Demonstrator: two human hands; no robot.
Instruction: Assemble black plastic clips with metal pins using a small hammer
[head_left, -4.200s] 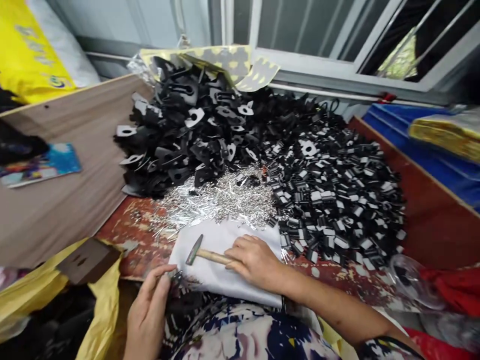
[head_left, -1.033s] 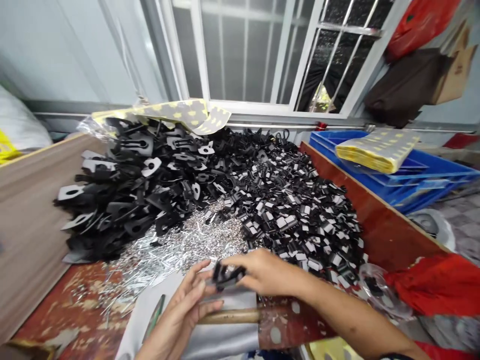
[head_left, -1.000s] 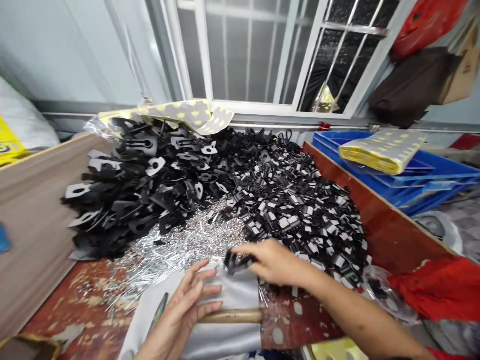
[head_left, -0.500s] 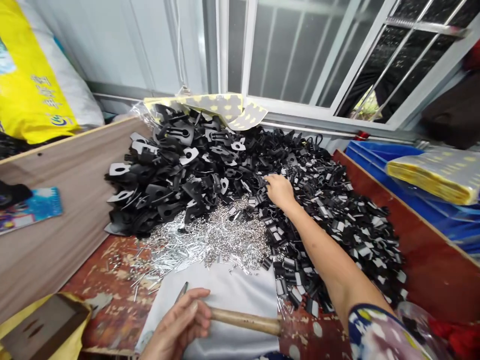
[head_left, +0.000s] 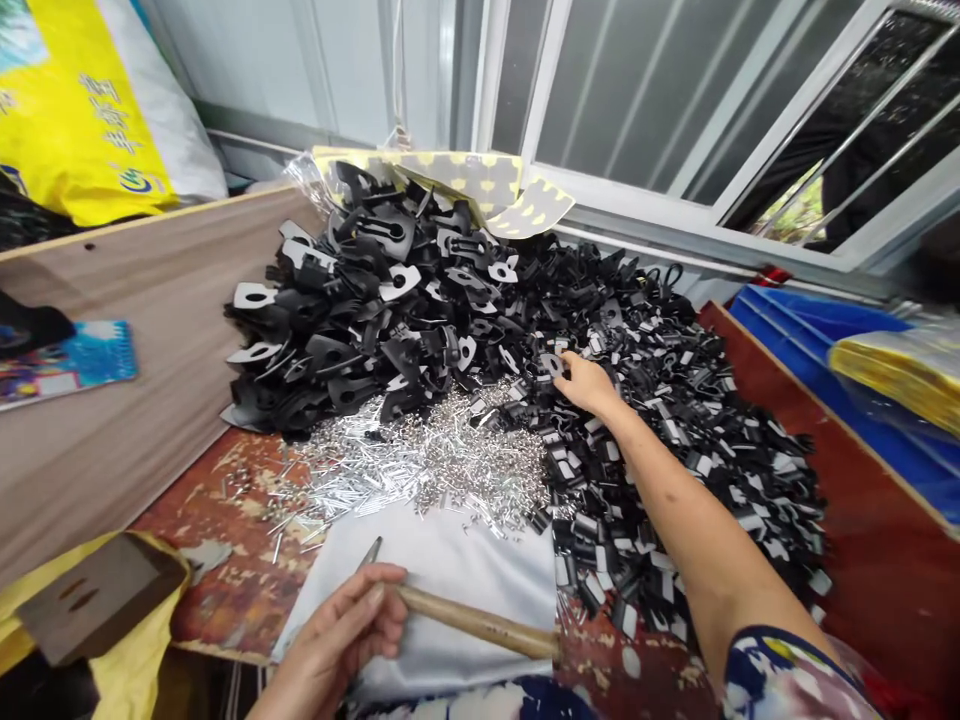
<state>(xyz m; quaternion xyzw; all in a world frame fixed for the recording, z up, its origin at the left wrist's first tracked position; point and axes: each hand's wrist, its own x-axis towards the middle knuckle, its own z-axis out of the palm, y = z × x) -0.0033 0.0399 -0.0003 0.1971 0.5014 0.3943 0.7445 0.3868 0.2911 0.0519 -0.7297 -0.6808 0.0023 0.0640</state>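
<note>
My right hand (head_left: pixel 589 385) reaches into the heap and pinches a flat dark grey plastic piece with a hole (head_left: pixel 553 365). Small black parts with pale faces (head_left: pixel 600 560) surround it. Close to me, my left hand (head_left: pixel 360 615) is loosely curled, thumb against the fingers; anything between them is hidden. Just beyond and beside it lies a wooden-handled hammer (head_left: pixel 480 625) on a grey cloth (head_left: pixel 450 545). The hand covers most of its head, leaving one metal tip in sight. Silvery rivet-like pins (head_left: pixel 442 460) are heaped between both hands.
Larger black plastic parts (head_left: pixel 337 330) are piled at the back left, beside a wooden board (head_left: pixel 172 300). A blue crate (head_left: pixel 795 330) stands to the right, with yellow-grey packets (head_left: pixel 900 370). Behind is a barred window (head_left: pixel 622 110); a box (head_left: pixel 105 600) sits front left.
My right hand has taken hold of the plastic piece and lifted it into plain sight. My left hand has shifted slightly left, uncovering more hammer handle. The view has tilted a little.
</note>
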